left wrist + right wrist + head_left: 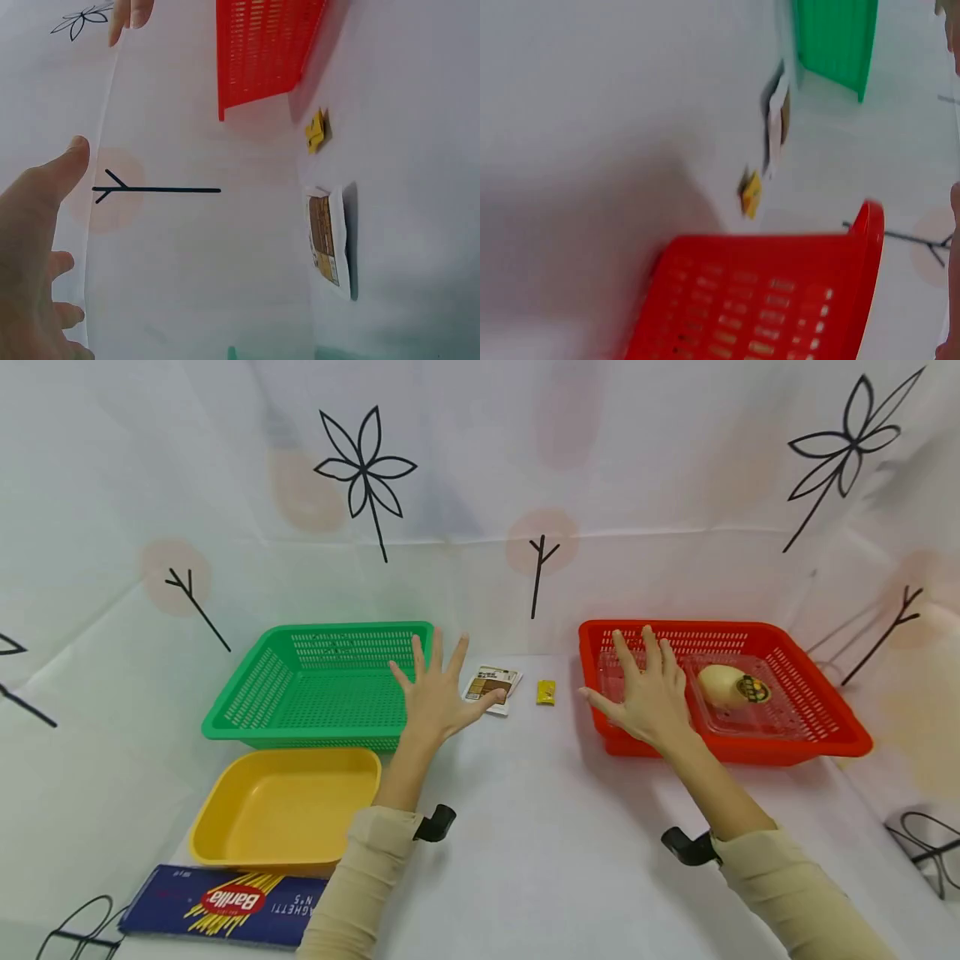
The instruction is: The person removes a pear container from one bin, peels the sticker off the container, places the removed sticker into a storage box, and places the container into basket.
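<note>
Both hands are raised with fingers spread, and neither holds anything. In the head view my left hand (437,697) overlaps the right end of the green basket (300,739) and the edge of a white-and-brown packet (491,683). My right hand (651,697) appears in front of the left part of the red basket (750,748). Inside the red basket are clear plastic trays; one bears a pale, rounded item with a dark label (729,687), and the other is partly hidden by my right hand. A small yellow sachet (546,692) lies between the baskets.
A yellow tub (292,810) stands in front of the green basket. Nearest me on the left lies a blue Barilla spaghetti box (225,906), partly covered by my left sleeve. A patterned white cloth (465,468) hangs behind, with black wire clips at both sides.
</note>
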Demonstrator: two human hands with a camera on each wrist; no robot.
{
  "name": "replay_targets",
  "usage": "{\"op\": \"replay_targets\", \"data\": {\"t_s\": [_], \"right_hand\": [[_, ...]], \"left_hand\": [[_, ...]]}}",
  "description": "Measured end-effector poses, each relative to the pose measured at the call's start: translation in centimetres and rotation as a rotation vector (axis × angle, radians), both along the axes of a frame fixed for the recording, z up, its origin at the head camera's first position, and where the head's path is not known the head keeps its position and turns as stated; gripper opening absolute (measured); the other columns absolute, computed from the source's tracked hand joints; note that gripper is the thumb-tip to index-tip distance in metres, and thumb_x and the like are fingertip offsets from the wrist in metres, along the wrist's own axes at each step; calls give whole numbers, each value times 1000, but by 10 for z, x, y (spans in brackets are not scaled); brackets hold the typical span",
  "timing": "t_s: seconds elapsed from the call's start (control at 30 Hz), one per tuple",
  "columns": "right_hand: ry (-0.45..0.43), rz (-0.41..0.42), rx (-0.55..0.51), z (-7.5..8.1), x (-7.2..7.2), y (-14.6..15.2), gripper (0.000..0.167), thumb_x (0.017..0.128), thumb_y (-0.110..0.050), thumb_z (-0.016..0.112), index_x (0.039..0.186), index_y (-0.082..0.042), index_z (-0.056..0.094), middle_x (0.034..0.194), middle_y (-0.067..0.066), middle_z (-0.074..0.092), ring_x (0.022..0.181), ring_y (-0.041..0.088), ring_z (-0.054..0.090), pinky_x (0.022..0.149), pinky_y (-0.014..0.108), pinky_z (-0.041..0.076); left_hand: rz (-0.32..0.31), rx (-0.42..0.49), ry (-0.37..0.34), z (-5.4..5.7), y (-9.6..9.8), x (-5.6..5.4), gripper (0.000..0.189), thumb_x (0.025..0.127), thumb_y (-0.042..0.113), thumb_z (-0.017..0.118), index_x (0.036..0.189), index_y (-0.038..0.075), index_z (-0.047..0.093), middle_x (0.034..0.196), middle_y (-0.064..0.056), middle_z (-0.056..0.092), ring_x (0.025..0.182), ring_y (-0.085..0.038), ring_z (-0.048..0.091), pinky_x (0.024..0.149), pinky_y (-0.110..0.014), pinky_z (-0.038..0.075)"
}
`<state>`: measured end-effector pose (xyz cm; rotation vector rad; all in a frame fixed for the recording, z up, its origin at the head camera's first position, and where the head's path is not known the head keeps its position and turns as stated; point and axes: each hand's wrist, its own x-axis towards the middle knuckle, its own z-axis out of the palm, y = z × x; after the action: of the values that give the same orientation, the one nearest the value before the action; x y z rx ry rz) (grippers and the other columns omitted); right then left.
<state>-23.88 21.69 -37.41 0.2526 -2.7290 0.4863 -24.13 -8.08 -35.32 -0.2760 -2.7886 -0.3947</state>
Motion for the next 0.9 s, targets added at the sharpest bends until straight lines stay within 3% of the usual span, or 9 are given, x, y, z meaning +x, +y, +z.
{"op": "replay_targets", "data": {"t_s": [0.07,0.17,0.23,0.33,0.43,0.6,0.7,0.9], "right_hand": [[-30,12,-45,2,0,10,93,82,-61,56,152,-21,11,154,23,4,136,50,9,97,75,14],[-81,33,-114,4,-2,26,92,85,-59,55,153,-20,6,152,27,5,133,54,10,95,77,14],[-119,52,-173,6,-4,36,92,87,-55,56,153,-18,3,151,29,6,133,56,10,95,76,15],[-178,61,-240,7,-5,52,93,89,-50,56,152,-15,-2,149,34,4,132,58,10,93,76,19],[-227,30,-271,6,-7,66,93,91,-49,54,151,-12,-7,147,38,3,129,60,13,91,76,21],[-283,-20,-279,0,-12,83,93,93,-50,50,150,-8,-10,145,42,4,127,63,15,90,77,21],[-307,-14,-318,-2,-17,89,93,93,-49,49,149,-5,-11,146,40,4,129,61,13,92,76,20],[-405,-5,-398,-5,-24,98,94,94,-49,47,147,-3,-16,149,36,-1,125,62,23,93,73,25]], "left_hand": [[-22,25,-1,0,6,-1,92,78,72,52,151,27,20,156,-14,14,142,-41,5,103,-72,7],[-71,72,0,1,15,-3,85,81,65,55,148,18,30,148,-15,36,135,-39,31,103,-61,28],[-108,126,-8,1,22,-4,79,84,60,56,145,14,37,134,-17,52,121,-36,50,94,-52,44],[-185,279,-41,2,32,-5,70,86,50,61,139,8,45,118,-16,63,101,-30,63,79,-43,52],[-275,494,-131,0,43,-10,62,88,42,62,136,6,46,113,-15,65,95,-27,65,76,-37,54],[-378,902,-391,-9,63,-19,56,89,28,64,137,6,46,113,-14,65,100,-24,63,81,-34,53],[-394,1028,-479,-14,76,-22,54,88,21,65,136,6,47,114,-15,64,100,-24,63,82,-37,53],[-365,1180,-496,-27,104,-24,49,85,12,68,130,3,52,112,-17,65,92,-20,65,72,-27,55]]}}
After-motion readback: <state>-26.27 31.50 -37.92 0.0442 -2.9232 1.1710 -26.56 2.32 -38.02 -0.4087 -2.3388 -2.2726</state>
